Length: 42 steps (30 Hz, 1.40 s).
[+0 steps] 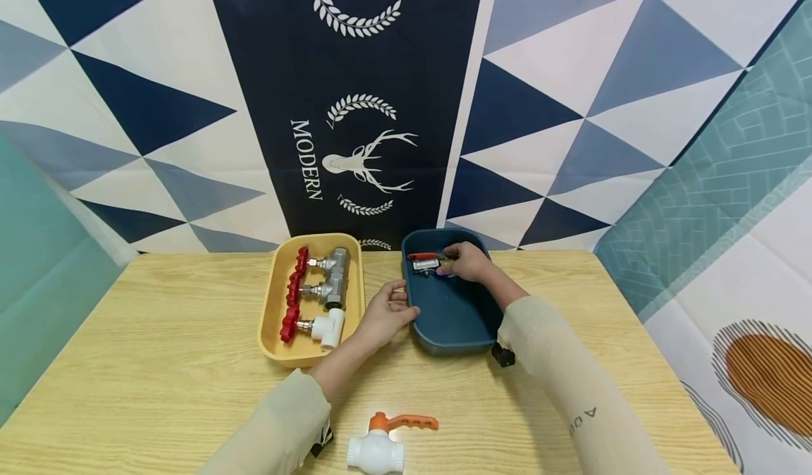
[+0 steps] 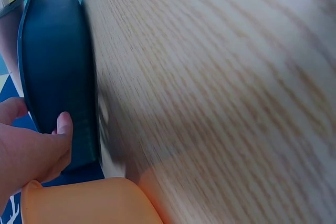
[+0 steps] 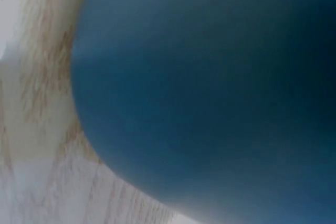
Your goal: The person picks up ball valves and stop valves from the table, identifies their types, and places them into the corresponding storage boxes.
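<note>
Right hand [image 1: 466,262] is wrapped around the red-handled metal valve [image 1: 426,263] at the far end of the blue tray [image 1: 453,337], while left hand [image 1: 383,313] grips the tray's near-left rim. A loose grasp could let that valve clatter down, and if the left hand eases off the tray may skid on the table [image 1: 158,362].

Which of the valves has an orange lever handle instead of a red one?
The white ball valve lying alone on the table's near edge, outside both trays; it has the orange lever.
</note>
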{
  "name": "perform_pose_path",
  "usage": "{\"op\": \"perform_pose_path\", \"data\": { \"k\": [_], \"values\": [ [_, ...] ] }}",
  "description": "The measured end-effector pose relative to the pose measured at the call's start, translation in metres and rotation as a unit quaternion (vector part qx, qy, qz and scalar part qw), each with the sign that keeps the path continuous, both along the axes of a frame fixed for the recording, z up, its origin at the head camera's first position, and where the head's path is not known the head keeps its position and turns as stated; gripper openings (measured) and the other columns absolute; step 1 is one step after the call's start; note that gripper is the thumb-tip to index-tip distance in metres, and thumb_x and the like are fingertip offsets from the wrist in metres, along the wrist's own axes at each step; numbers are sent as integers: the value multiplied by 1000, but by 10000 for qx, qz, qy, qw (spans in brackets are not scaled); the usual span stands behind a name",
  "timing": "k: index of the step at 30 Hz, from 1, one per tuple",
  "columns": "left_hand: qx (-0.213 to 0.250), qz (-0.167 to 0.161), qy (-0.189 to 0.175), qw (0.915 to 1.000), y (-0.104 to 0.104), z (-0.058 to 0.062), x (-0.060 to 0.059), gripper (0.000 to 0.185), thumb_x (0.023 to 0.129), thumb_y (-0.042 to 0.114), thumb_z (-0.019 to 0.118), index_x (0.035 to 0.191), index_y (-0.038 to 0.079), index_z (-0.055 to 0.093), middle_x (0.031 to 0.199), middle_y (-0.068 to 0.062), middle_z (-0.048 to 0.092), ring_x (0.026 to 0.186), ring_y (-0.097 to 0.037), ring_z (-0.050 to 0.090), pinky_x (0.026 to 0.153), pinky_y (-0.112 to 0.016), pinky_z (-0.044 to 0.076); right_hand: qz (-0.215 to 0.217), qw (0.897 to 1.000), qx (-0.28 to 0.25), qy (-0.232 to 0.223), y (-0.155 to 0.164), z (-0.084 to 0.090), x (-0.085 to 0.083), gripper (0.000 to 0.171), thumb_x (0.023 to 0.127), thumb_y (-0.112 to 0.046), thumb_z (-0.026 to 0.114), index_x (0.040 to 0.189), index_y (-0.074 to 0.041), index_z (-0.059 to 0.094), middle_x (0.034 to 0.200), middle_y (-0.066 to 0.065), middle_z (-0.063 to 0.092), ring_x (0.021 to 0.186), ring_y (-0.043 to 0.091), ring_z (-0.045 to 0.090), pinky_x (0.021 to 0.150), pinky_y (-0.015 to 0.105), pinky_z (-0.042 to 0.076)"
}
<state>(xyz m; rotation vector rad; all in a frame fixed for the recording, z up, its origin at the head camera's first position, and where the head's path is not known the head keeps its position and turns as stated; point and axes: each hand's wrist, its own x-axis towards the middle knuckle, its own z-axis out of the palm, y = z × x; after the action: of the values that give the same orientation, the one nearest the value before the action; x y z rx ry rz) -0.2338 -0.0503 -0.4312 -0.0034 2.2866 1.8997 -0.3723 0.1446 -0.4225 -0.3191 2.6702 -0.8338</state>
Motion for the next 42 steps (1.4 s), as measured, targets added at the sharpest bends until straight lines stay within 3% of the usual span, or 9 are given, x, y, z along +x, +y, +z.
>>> {"op": "perform_pose_path", "data": {
  "k": [6,14,23,31,42],
  "values": [
    [-10,-16,-26,10000,0,1,0,56,87,9,63,137,2,39,120,-19,53,100,-25,58,80,-30,52,123,9994,103,309,1,3,4,60,86,-27,67,135,1,46,131,21,53,107,29,54,93,42,46],
    [-35,-8,-22,10000,-1,3,-1,57,87,9,63,138,1,39,124,-23,52,104,-29,58,81,-32,53,243,9964,-53,814,2,18,12,54,86,-26,65,129,3,52,120,21,58,93,27,55,83,39,47],
    [-14,-29,-53,10000,-1,4,-1,58,87,9,63,138,1,38,124,-22,52,105,-29,58,82,-33,53,34,9969,-213,760,3,34,28,47,89,-29,60,128,-2,54,127,20,54,110,31,52,91,44,46],
    [-89,8,-51,9999,0,2,1,57,87,9,63,138,1,39,122,-21,53,103,-28,58,80,-31,53,-44,9966,-415,706,8,36,40,48,89,-31,61,127,-3,55,122,19,57,107,29,54,87,40,49],
    [122,-4,-16,9999,0,4,2,58,86,7,63,138,-1,38,123,-24,51,104,-29,58,81,-31,53,-266,9947,-800,588,16,39,53,48,88,-28,64,127,-2,55,127,20,55,115,32,53,95,44,47]
  ]
}}
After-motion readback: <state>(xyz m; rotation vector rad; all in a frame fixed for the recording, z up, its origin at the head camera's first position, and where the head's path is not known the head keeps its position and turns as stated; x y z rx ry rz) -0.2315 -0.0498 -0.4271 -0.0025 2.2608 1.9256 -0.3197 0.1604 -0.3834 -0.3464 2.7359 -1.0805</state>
